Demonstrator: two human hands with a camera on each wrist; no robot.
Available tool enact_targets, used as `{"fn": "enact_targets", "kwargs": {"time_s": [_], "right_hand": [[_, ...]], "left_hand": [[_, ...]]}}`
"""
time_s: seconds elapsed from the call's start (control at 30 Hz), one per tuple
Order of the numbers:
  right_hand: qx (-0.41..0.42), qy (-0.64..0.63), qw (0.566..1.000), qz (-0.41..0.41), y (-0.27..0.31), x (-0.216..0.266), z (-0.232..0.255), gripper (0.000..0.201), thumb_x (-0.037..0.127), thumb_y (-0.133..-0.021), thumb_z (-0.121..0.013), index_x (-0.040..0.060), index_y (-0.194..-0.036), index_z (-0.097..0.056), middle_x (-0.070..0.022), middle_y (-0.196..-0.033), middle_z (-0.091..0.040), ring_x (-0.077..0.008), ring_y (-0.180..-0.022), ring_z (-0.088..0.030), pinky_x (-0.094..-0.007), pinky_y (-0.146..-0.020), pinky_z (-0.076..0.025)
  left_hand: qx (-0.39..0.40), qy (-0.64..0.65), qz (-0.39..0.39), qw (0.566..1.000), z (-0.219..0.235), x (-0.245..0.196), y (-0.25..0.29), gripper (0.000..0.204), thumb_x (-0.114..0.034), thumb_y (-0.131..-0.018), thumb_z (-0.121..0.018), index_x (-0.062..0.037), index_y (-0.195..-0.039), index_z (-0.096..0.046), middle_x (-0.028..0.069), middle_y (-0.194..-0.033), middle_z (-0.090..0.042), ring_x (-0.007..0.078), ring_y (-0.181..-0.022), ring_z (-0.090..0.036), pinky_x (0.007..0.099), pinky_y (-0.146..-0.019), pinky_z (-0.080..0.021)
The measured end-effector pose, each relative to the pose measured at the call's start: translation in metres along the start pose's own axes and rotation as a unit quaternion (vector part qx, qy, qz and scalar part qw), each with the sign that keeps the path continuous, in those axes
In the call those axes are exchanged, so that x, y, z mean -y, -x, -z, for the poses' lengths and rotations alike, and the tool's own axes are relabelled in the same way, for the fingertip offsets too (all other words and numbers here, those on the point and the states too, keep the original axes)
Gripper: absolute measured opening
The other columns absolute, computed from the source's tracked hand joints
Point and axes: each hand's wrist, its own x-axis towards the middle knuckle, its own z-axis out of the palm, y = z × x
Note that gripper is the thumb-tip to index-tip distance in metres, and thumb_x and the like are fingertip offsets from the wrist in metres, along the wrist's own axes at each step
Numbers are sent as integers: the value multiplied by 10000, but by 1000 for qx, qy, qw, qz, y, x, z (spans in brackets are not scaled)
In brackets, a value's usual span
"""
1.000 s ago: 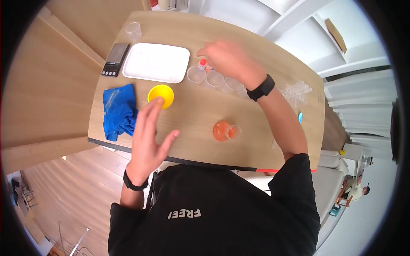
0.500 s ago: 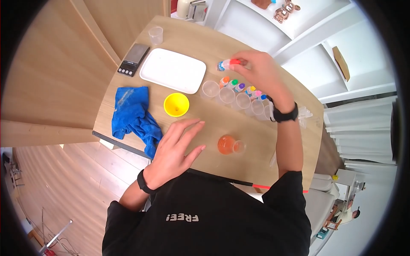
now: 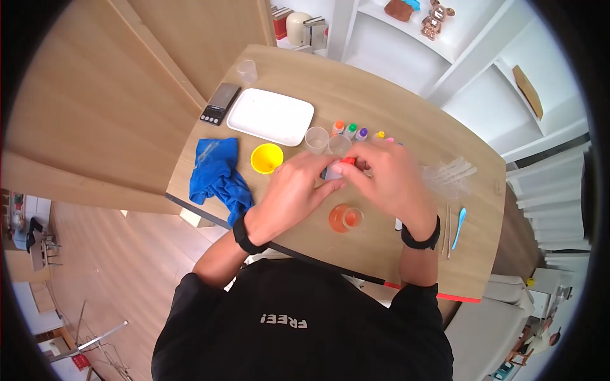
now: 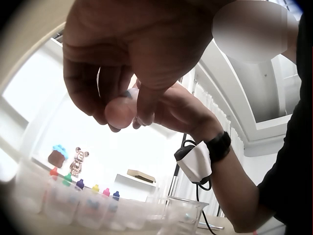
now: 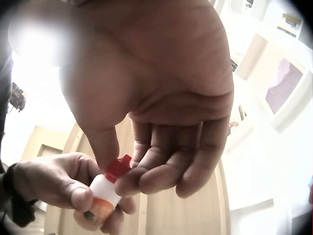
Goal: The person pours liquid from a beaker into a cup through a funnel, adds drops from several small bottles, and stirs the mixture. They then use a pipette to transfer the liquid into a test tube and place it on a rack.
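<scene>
A small white bottle (image 5: 103, 190) with an orange label and a red cap (image 5: 118, 169) is held between both hands. My left hand (image 3: 289, 193) grips its body, seen also in the left wrist view, where the left hand (image 4: 132, 54) hides much of it. The right hand (image 3: 395, 184) pinches the red cap with thumb and index finger; in the right wrist view the right hand (image 5: 161, 83) has its other fingers bent beside the cap. Just below the hands stands a flask of orange liquid (image 3: 339, 218). Clear cups (image 3: 317, 139) stand beyond them, partly hidden.
Several colour-capped bottles (image 3: 351, 130) stand behind the cups. Leftward are a white tray (image 3: 270, 117), a yellow bowl (image 3: 267, 158), a blue cloth (image 3: 217, 174), a scale (image 3: 220, 103) and a clear cup (image 3: 248, 72). Clear plastic pieces (image 3: 450, 175), thin sticks and a blue spatula (image 3: 459, 229) lie right.
The right hand has brought the red-capped bottle from behind the cups toward the body. My left hand has moved up and right from the table's near side and taken hold of the bottle.
</scene>
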Motion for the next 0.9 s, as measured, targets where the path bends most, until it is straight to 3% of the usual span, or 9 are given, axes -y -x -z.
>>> {"fn": "enact_targets", "kwargs": {"time_s": [0.13,0.23,0.33,0.43,0.5,0.53,0.6,0.7,0.9], "right_hand": [[38,42,998,-23,0,-9,7,283,290,-945,-765,30,-853,-700,-143,-737,-672,-366,-712,-656,-468,-647,-492],[-14,-4,997,73,3,-25,0,254,278,-948,-757,29,-918,-717,-149,-759,-690,-363,-737,-679,-460,-653,-502],[-1,-84,996,5,3,-25,1,238,264,-940,-754,35,-996,-721,-163,-812,-719,-355,-787,-707,-464,-675,-521],[94,-11,991,-92,-2,-32,4,232,256,-934,-741,40,-1019,-726,-175,-836,-731,-357,-806,-722,-478,-694,-533],[-8,-46,998,38,1,-49,-15,253,290,-965,-762,43,-1005,-730,-135,-761,-727,-312,-651,-675,-428,-608,-482],[-14,-48,998,39,-1,-49,-11,253,290,-965,-762,43,-1005,-730,-135,-761,-727,-312,-651,-675,-428,-608,-482],[37,-55,998,-20,-1,-44,-5,232,259,-975,-749,29,-1002,-726,-143,-761,-728,-326,-669,-683,-443,-619,-480],[-9,-35,999,21,-4,-54,-18,260,293,-958,-721,35,-932,-738,-189,-778,-708,-408,-763,-701,-501,-699,-536],[8,-40,999,27,-8,-53,-15,154,161,-978,-703,30,-1049,-738,-171,-853,-719,-385,-801,-686,-445,-709,-534]], "left_hand": [[20,-16,8,1000,-3,1,-7,366,-173,-860,-862,-44,-1186,-759,172,-908,-735,359,-844,-697,452,-739,-554],[62,-50,51,995,-3,7,-9,386,-203,-876,-859,-56,-1219,-757,176,-920,-747,362,-823,-703,442,-729,-557],[88,-64,72,991,-2,8,-15,456,-243,-899,-864,-30,-1280,-731,183,-979,-756,294,-797,-684,378,-768,-567],[104,-50,91,989,0,6,-22,465,-258,-911,-860,-30,-1294,-726,179,-980,-764,263,-774,-687,362,-764,-573],[109,-81,103,985,-1,10,-24,459,-266,-930,-849,-24,-1299,-722,170,-973,-767,237,-769,-687,354,-751,-574],[112,-87,100,985,0,11,-27,459,-266,-930,-849,-24,-1299,-722,170,-973,-767,237,-769,-687,354,-751,-574],[112,-68,86,988,-2,11,-29,425,-243,-924,-835,-16,-1264,-719,209,-950,-765,347,-788,-737,423,-746,-588],[124,-86,90,984,-2,9,-36,415,-231,-928,-832,-9,-1259,-715,209,-945,-765,335,-779,-738,412,-732,-587],[142,-20,63,988,2,11,-44,352,-156,-936,-825,4,-1230,-717,173,-894,-742,262,-733,-683,375,-729,-567]]}}
